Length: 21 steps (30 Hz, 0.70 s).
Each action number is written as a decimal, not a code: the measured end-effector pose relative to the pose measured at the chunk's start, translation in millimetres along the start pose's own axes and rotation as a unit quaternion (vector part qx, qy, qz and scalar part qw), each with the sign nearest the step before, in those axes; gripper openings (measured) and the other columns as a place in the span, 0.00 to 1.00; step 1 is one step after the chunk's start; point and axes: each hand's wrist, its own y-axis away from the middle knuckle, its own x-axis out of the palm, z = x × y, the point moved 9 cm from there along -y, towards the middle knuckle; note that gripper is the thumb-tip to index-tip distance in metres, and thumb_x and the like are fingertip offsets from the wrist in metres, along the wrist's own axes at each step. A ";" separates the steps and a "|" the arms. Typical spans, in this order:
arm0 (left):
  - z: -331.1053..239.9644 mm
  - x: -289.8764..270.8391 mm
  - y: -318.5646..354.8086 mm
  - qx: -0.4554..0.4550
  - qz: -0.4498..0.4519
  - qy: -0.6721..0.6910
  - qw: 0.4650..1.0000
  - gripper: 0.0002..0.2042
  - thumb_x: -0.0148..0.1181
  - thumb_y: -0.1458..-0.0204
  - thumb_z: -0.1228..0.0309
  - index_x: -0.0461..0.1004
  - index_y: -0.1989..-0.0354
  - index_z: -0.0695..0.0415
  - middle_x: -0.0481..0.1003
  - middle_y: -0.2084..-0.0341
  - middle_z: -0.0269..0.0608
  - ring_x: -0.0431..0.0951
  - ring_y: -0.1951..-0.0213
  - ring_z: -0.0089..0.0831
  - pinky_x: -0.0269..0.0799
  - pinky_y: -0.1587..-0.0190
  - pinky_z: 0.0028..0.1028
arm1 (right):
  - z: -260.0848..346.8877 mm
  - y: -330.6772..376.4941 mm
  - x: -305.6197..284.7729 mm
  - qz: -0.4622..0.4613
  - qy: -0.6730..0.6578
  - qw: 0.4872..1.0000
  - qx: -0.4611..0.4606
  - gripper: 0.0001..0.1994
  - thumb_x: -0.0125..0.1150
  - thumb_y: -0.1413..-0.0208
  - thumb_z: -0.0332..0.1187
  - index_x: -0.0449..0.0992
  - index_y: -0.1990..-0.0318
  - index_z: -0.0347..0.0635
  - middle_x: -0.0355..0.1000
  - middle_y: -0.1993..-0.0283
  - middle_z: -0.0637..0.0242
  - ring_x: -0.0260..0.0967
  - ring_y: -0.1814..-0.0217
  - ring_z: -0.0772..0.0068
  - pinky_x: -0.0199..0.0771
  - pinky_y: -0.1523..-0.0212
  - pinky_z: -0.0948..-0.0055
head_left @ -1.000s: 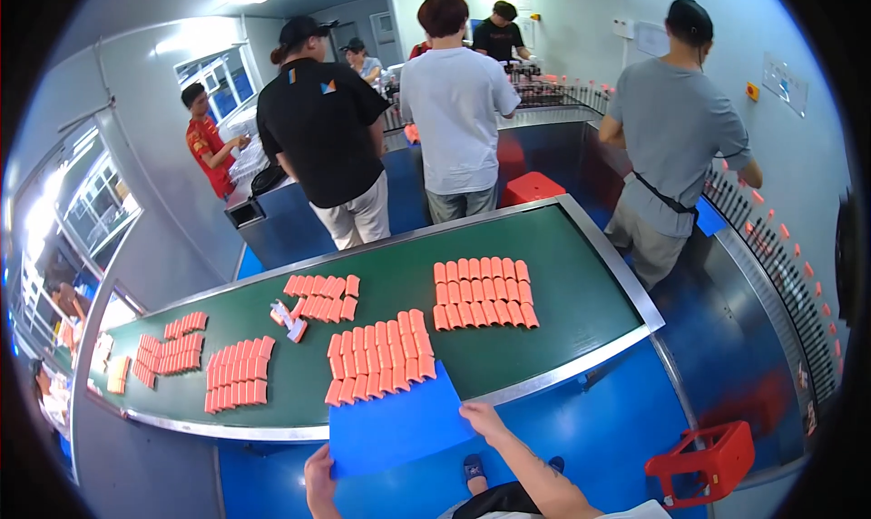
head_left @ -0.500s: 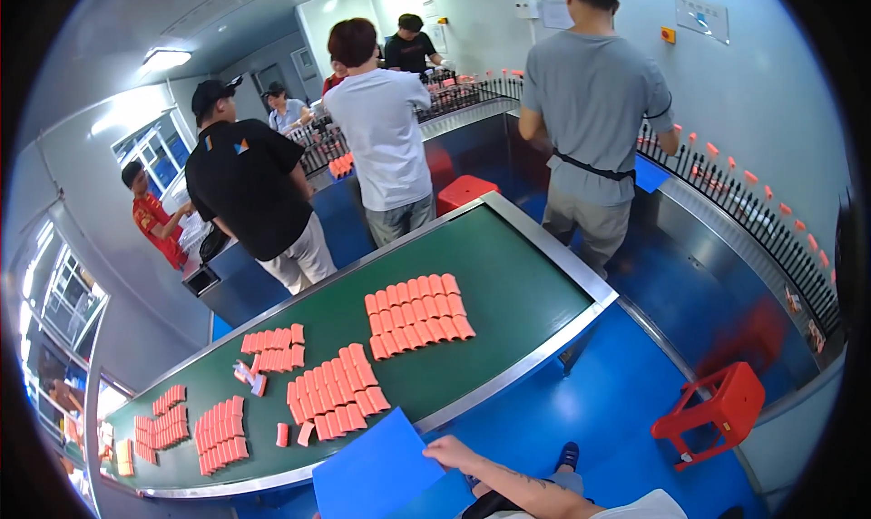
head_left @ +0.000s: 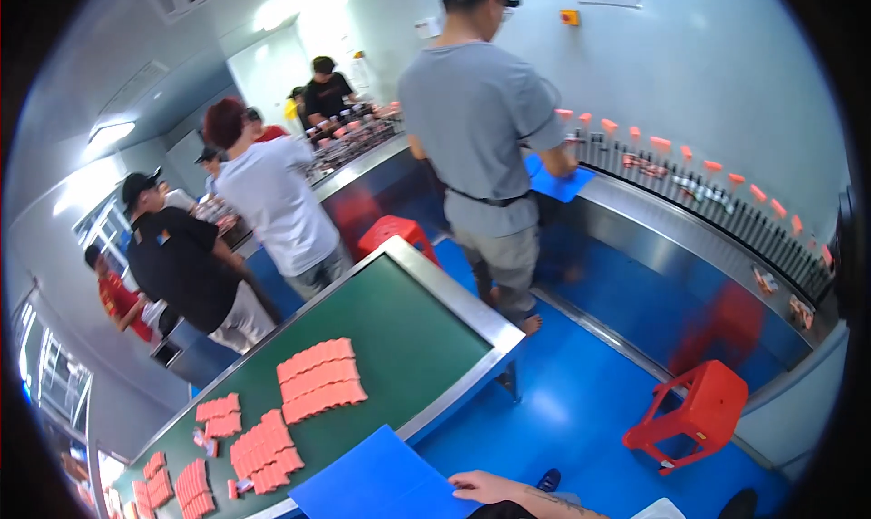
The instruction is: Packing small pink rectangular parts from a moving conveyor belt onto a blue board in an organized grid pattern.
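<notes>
A flat blue sheet [head_left: 374,483] is held at the lower middle, over the front edge of the green-topped table [head_left: 426,315]. My right hand [head_left: 481,485] comes from the lower right with its fingers closed on the sheet's right edge. My left hand does not show. Beyond the sheet, pink curved pieces lie in neat rows on the green top: a large block [head_left: 322,380] near the middle, another block [head_left: 265,451] closer to the sheet, and smaller groups [head_left: 193,489] toward the left.
A person in a grey shirt [head_left: 485,120] stands ahead at a metal line of black upright pins [head_left: 671,179] topped with pink pieces. Other people [head_left: 272,201] work to the left. Red stools [head_left: 694,415] stand at right and behind the table. Blue floor [head_left: 562,410] lies between.
My view has swung right, so the table and co-workers sit further left in the picture. The blue sheet stays in my right hand.
</notes>
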 end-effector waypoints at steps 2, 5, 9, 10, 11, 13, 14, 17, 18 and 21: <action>20.4 49.9 -22.5 -0.010 0.032 -0.020 0.999 0.35 0.64 0.55 0.76 0.64 0.34 0.57 0.76 0.67 0.33 0.70 0.76 0.23 0.64 0.75 0.22 | -13.8 34.2 -71.4 -0.103 -0.077 0.991 0.032 0.16 0.58 0.36 0.31 0.72 0.43 0.36 0.77 0.54 0.67 0.70 0.56 0.80 0.73 0.53 0.76; 43.6 182.3 -63.5 -0.018 0.119 0.011 0.993 0.28 0.59 0.56 0.82 0.67 0.41 0.60 0.76 0.60 0.40 0.73 0.64 0.30 0.69 0.62 0.30 | -24.8 82.8 -207.1 -0.302 -0.156 0.939 0.049 0.18 0.63 0.39 0.30 0.74 0.43 0.33 0.77 0.54 0.68 0.72 0.54 0.80 0.73 0.52 0.76; 48.5 430.5 -116.9 -0.048 0.253 0.044 0.965 0.21 0.57 0.61 0.94 0.73 0.58 0.59 0.78 0.60 0.43 0.78 0.56 0.34 0.75 0.54 0.37 | -38.3 156.0 -342.3 -0.488 -0.166 0.857 0.022 0.14 0.60 0.39 0.24 0.77 0.46 0.36 0.77 0.54 0.69 0.71 0.53 0.81 0.72 0.50 0.78; 60.4 494.6 -122.8 -0.041 0.288 0.024 0.956 0.20 0.57 0.61 0.93 0.74 0.59 0.59 0.79 0.61 0.43 0.79 0.57 0.34 0.75 0.55 0.35 | -32.7 180.1 -379.3 -0.538 -0.169 0.826 0.007 0.14 0.62 0.40 0.25 0.77 0.47 0.36 0.76 0.56 0.71 0.70 0.55 0.82 0.71 0.53 0.78; 74.7 538.8 -130.0 -0.065 0.326 0.018 0.943 0.20 0.59 0.62 0.94 0.74 0.61 0.59 0.79 0.62 0.43 0.79 0.58 0.34 0.75 0.54 0.35 | -27.9 199.2 -403.6 -0.583 -0.175 0.793 -0.006 0.13 0.64 0.41 0.26 0.78 0.49 0.37 0.75 0.58 0.73 0.68 0.58 0.83 0.69 0.55 0.79; 103.2 616.6 -132.2 -0.114 0.381 -0.006 0.917 0.19 0.60 0.62 0.93 0.75 0.62 0.60 0.80 0.61 0.43 0.79 0.57 0.34 0.74 0.50 0.35 | -21.5 239.4 -430.3 -0.647 -0.158 0.746 -0.001 0.12 0.63 0.41 0.25 0.78 0.50 0.38 0.74 0.60 0.75 0.68 0.59 0.83 0.68 0.55 0.80; 115.7 652.8 -128.9 -0.141 0.413 -0.031 0.899 0.19 0.60 0.60 0.93 0.75 0.60 0.59 0.80 0.58 0.43 0.79 0.54 0.34 0.74 0.47 0.36 | -21.3 263.0 -437.2 -0.673 -0.152 0.724 -0.008 0.12 0.62 0.40 0.25 0.78 0.49 0.37 0.74 0.60 0.75 0.68 0.58 0.83 0.68 0.56 0.79; 142.5 763.3 -125.8 -0.199 0.487 -0.033 0.850 0.20 0.59 0.57 0.94 0.75 0.55 0.61 0.79 0.58 0.43 0.79 0.54 0.34 0.74 0.47 0.36 | -10.2 312.1 -465.5 -0.739 -0.122 0.663 -0.001 0.15 0.59 0.39 0.24 0.75 0.45 0.37 0.75 0.55 0.73 0.68 0.54 0.82 0.68 0.55 0.81; 158.6 788.8 -129.5 -0.195 0.501 -0.092 0.838 0.21 0.59 0.54 0.92 0.74 0.51 0.61 0.79 0.57 0.42 0.79 0.55 0.31 0.75 0.48 0.33 | -9.2 324.1 -461.7 -0.769 -0.127 0.626 0.000 0.17 0.59 0.39 0.24 0.73 0.43 0.36 0.75 0.53 0.71 0.69 0.53 0.81 0.69 0.54 0.80; 212.7 885.8 -115.9 -0.246 0.511 -0.178 0.804 0.17 0.53 0.40 0.80 0.71 0.42 0.62 0.78 0.56 0.39 0.78 0.55 0.25 0.74 0.51 0.26 | -14.8 369.9 -495.9 -0.841 -0.139 0.520 -0.061 0.20 0.59 0.40 0.21 0.70 0.40 0.35 0.74 0.49 0.64 0.71 0.50 0.77 0.71 0.50 0.78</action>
